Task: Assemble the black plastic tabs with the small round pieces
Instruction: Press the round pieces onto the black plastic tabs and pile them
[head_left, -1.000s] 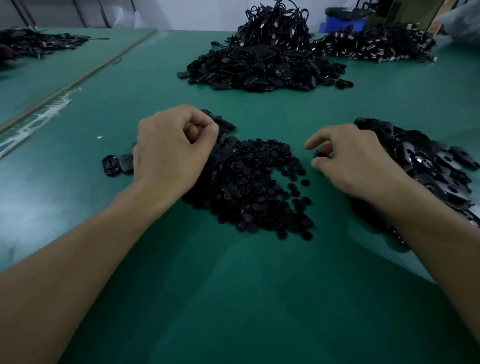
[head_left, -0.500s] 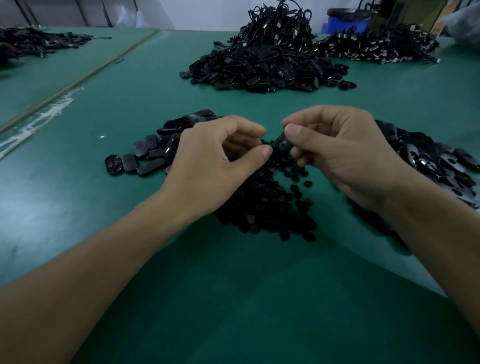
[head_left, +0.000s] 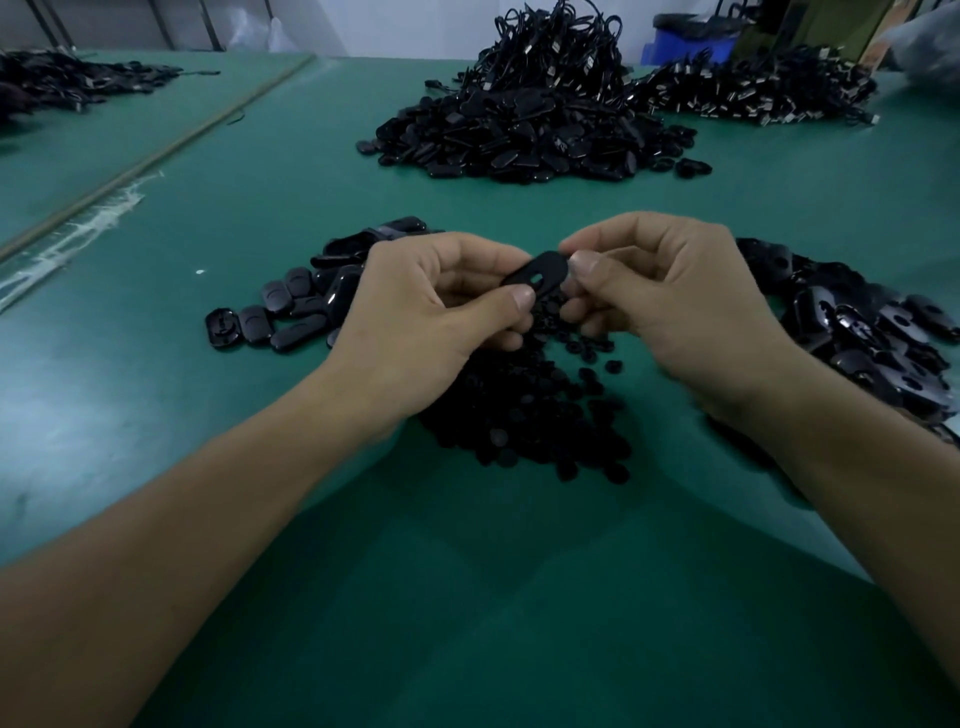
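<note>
One black plastic tab (head_left: 537, 273) with an oval hole is held between both hands above the table. My left hand (head_left: 431, 312) pinches its near-left end with thumb and fingers. My right hand (head_left: 670, 301) pinches its right end with thumb and forefinger. Whether a round piece sits in the tab is hidden by the fingers. Under the hands lies a heap of small round pieces (head_left: 540, 415). A pile of loose tabs (head_left: 878, 332) lies to the right. A small group of tabs (head_left: 291, 306) lies to the left.
The green table (head_left: 467, 597) stretches all around. A large heap of black parts (head_left: 524, 140) lies at the back centre, with corded parts (head_left: 753, 93) behind to the right and another dark pile (head_left: 67, 83) far left. A blue bin (head_left: 691, 41) stands beyond the table.
One second ago the hands were apart over the left and right piles. They came together over the round pieces, and now both pinch one tab, raised slightly and turned flatter.
</note>
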